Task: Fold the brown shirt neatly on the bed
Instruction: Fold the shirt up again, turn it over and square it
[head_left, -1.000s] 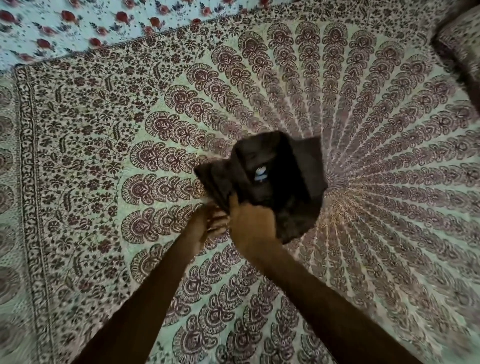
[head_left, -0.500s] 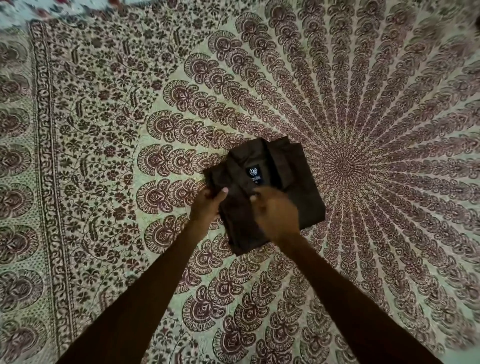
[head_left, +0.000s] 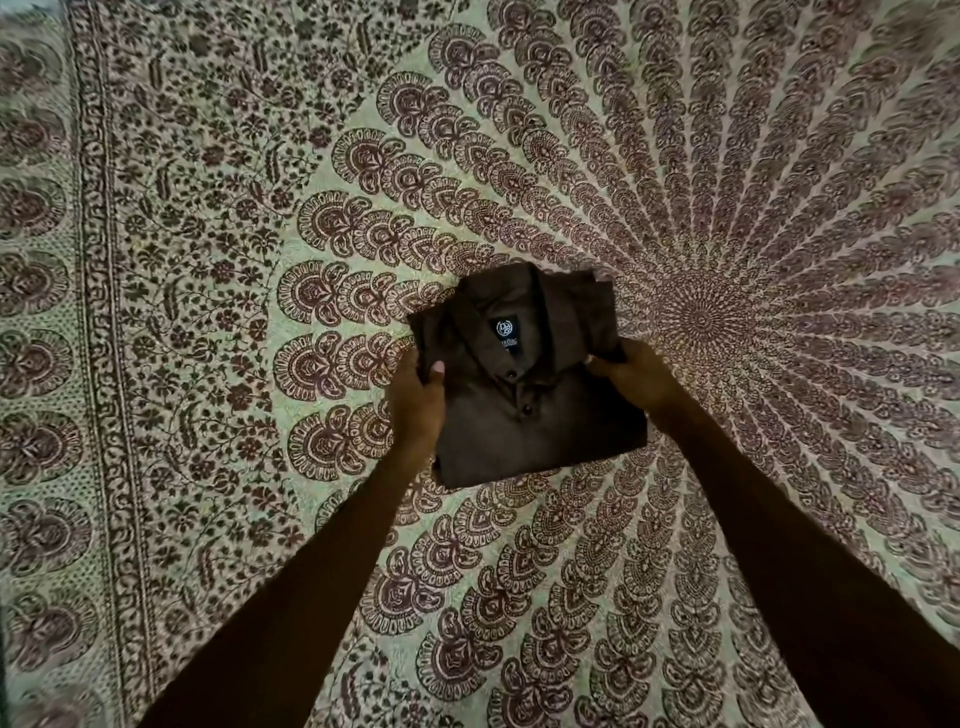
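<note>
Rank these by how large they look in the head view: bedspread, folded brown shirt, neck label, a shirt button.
1. bedspread
2. folded brown shirt
3. neck label
4. shirt button

None look close enough to leave the order unsure.

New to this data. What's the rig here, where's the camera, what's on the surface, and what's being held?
There is no robot: a person works with two bare hands. The single picture comes from a wide-angle camera worn on the person's head, looking forward and down, so both forearms reach in from the bottom edge.

The surface is a bed covered by a patterned bedspread with a radiating mandala print.

On it lies a brown shirt, already folded into a compact rectangle, collar up, with a dark neck label and two buttons showing.

The left hand grips the shirt's left edge, thumb on top. The right hand pinches its right edge near the collar. Whether the shirt rests fully on the bedspread or is lifted slightly cannot be told.
</note>
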